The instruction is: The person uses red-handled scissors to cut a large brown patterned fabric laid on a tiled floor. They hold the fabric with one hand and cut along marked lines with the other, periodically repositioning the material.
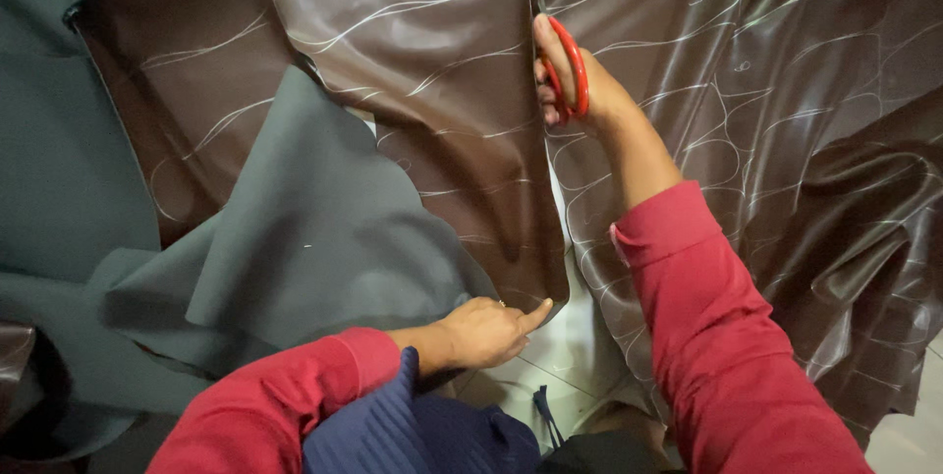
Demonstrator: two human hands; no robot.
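Scissors [565,61] with red handles gripped in my right hand [580,91], blades up along cut in glossy brown sheet [432,61] with pale wavy lines. My left hand [481,332] pinches lower cut edge, fingers closed. Grey underside [314,228] folded over, left. White floor tiles [560,356] show through gap.

I see no packages, labels, signs or screens anywhere around me here
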